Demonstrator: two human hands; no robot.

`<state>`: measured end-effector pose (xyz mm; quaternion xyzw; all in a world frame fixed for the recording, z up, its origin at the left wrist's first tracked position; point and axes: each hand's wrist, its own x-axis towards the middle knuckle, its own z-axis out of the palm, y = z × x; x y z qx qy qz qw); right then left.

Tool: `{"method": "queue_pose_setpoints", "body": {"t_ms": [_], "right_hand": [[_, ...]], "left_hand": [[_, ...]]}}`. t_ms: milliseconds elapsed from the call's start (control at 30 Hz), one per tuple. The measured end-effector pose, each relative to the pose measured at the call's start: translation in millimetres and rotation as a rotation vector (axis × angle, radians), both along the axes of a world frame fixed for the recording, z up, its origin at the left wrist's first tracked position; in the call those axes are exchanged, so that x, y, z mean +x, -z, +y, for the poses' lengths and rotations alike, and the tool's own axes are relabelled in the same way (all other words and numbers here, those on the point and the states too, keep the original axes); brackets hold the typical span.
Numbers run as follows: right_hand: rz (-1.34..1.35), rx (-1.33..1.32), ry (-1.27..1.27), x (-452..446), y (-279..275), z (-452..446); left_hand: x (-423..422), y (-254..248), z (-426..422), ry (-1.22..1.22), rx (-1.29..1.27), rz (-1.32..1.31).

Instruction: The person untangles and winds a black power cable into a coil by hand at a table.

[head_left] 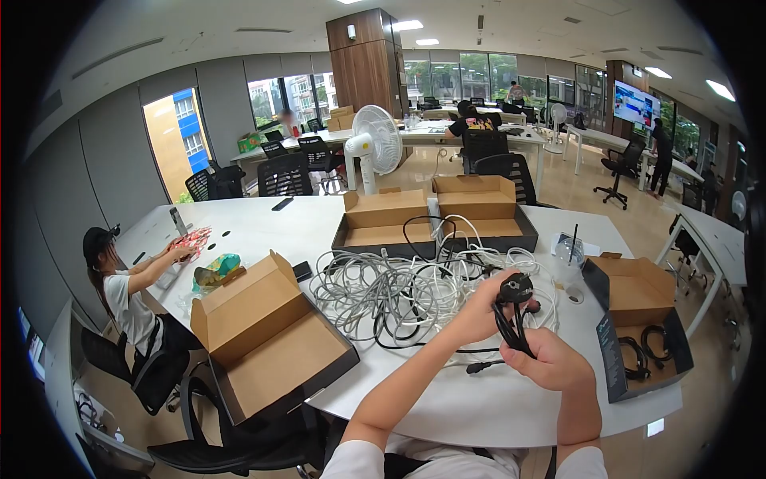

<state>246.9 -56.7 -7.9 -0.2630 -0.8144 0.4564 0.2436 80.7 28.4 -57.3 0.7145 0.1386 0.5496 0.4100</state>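
A black power cable (pixel 511 329), bundled into loops, is held in front of me above the white table. My left hand (pixel 481 310) grips it near its thick black plug (pixel 516 287), whose flat face points up toward me. Lower on the bundle, my right hand (pixel 552 361) is closed around the loops. One connector end (pixel 483 367) of a black cable hangs or lies just left of my right hand. Behind my hands spreads a large tangle of grey and white cables (pixel 383 291), mixed with some black ones.
An open box (pixel 645 351) at right contains coiled black cables. Another open box (pixel 279 343) overhangs the table's left edge; two more (pixel 387 215) stand behind the tangle. A plastic cup (pixel 569 254) with a straw stands at right. A person (pixel 142 291) works at left.
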Motion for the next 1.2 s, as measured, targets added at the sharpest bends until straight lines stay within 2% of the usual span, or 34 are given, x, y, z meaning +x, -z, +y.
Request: {"method": "queue_pose_setpoints", "body": {"t_ms": [100, 133, 200, 300, 367, 400, 433, 500, 600, 733, 833, 967, 1000, 1100, 1133, 1200], "right_hand": [[0.135, -0.094, -0.009, 5, 2, -2], [0.159, -0.116, 0.019, 6, -1, -2], [0.211, -0.162, 0.081, 7, -9, -1], [0.126, 0.208, 0.407, 1, -4, 10], [0.284, 0.322, 0.521, -6, 5, 21], [0.343, 0.529, 0.566, -10, 4, 26], [0.300, 0.578, 0.579, -7, 1, 29], [0.372, 0.666, 0.612, -4, 3, 37], [0.241, 0.300, 0.509, 9, 6, 37], [-0.160, 0.113, 0.458, 9, -3, 38], [0.162, -0.032, 0.385, 5, 29, 67], [0.613, -0.415, 0.190, -1, 36, 85], [0.779, -0.599, 0.041, 3, 41, 96], [1.269, -0.848, 0.027, -2, 44, 108], [1.293, -0.733, 0.175, -6, 48, 108], [1.287, -0.576, 0.254, -9, 49, 101]], "left_hand": [[-12, -34, -28, 0.285, -0.511, 0.085], [-6, -23, -25, 0.292, -0.546, -0.028], [3, -15, -18, 0.186, -0.551, -0.081], [3, -18, -20, 0.000, -0.654, -0.172], [0, 0, -1, 0.080, -0.824, -0.487], [-4, -4, 3, 0.112, -0.875, -0.623], [-11, -8, 6, 0.143, -0.922, -0.755], [-34, 3, 26, 0.353, -0.921, -0.885], [-46, -6, 26, 0.333, -0.917, -1.030], [-53, -15, 17, 0.243, -0.826, -1.082], [-58, -19, 12, 0.246, -0.800, -1.077], [-52, -24, 4, 0.248, -0.815, -1.069], [-49, -24, 3, 0.238, -0.829, -1.060], [-45, -17, 6, 0.232, -0.854, -1.015], [-42, -15, 8, 0.148, -0.857, -0.996], [-41, -11, 15, 0.056, -0.861, -1.028]]}}
